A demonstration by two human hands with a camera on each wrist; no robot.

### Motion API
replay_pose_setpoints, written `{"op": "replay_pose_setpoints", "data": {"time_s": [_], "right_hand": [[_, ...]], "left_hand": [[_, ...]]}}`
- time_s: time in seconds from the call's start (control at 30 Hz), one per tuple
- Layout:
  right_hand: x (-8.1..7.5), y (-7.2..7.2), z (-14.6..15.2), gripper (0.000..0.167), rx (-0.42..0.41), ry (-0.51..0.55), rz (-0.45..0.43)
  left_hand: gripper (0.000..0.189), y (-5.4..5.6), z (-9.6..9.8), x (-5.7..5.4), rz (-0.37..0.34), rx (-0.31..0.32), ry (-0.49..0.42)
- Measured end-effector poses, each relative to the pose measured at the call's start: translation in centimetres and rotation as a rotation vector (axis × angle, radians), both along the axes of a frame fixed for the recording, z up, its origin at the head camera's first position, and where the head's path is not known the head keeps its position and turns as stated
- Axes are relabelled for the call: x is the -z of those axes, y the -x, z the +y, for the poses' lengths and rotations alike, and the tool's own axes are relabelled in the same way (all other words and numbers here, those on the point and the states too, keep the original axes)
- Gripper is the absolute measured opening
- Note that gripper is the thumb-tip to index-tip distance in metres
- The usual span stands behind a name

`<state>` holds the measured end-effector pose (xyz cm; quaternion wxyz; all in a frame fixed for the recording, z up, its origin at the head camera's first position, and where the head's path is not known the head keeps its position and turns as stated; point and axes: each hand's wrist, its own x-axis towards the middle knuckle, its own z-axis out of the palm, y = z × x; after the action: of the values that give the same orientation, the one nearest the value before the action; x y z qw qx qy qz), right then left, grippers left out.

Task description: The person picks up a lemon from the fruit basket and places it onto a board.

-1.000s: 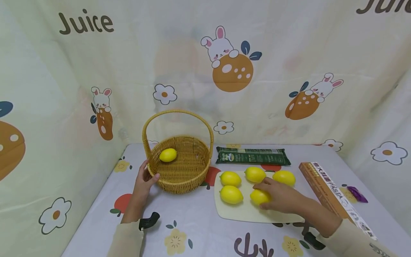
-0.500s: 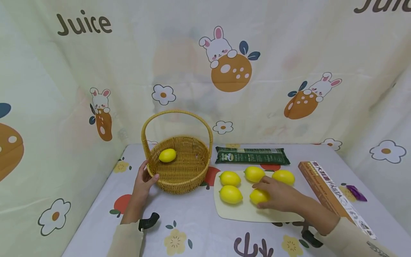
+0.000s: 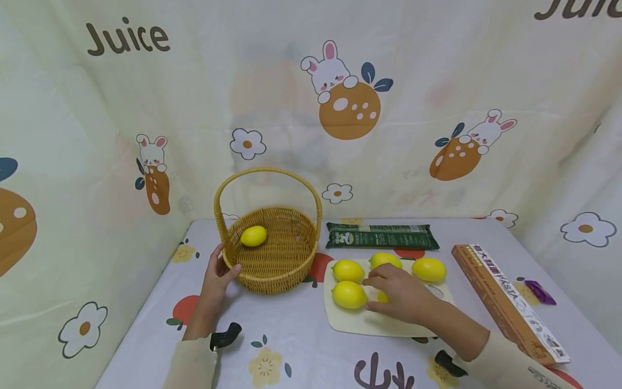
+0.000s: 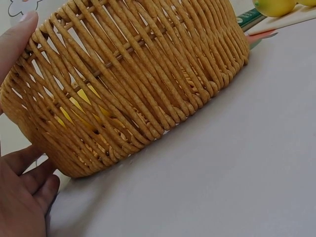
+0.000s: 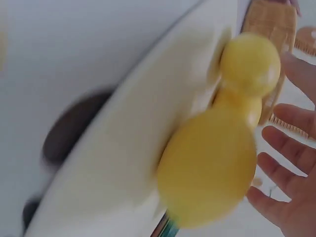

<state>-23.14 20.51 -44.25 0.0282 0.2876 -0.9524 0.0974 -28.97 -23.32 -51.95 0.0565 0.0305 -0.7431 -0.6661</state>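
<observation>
A wicker basket (image 3: 272,281) with a tall handle stands at left, one lemon (image 3: 254,236) inside it. My left hand (image 3: 217,275) grips its left side, thumb over the rim; in the left wrist view its fingers (image 4: 37,180) lie against the woven wall. On a cream cutting board (image 3: 359,322) sit several lemons. My right hand (image 3: 400,294) hovers over the board with fingers spread, fingertips close beside the front-left lemon (image 3: 349,295). Another lemon (image 3: 382,296) is mostly hidden beneath this hand. In the right wrist view, the fingers (image 5: 284,143) stand apart from the large near lemon (image 5: 207,168).
Behind the board lies a green packet (image 3: 382,236). A long pasta box (image 3: 505,302) lies to the right of the board, with a small purple wrapper (image 3: 540,293) beyond it. A printed cloth backdrop (image 3: 272,97) rises behind the table.
My right hand has come off the front-right lemon and shifted left toward the front-left one, its fingers spreading. The left hand and basket have stayed in place.
</observation>
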Motion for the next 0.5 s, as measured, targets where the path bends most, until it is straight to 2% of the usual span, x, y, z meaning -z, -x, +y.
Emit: {"op": "replay_pose_setpoints", "data": {"time_s": [0.1, 0.23, 0.5], "right_hand": [[0.3, 0.0, -1.3, 0.049, -0.041, -0.011, 0.033], [0.9, 0.1, -2.3, 0.053, -0.049, -0.054, 0.055], [1.1, -0.2, -3.1, 0.049, -0.05, -0.02, -0.017]], "left_hand": [[0.081, 0.0, 0.0, -0.1, -0.002, -0.002, 0.002], [0.082, -0.1, 0.0, 0.0, -0.005, 0.003, -0.008], [0.081, -0.2, 0.0, -0.1, 0.008, 0.003, -0.006]]}}
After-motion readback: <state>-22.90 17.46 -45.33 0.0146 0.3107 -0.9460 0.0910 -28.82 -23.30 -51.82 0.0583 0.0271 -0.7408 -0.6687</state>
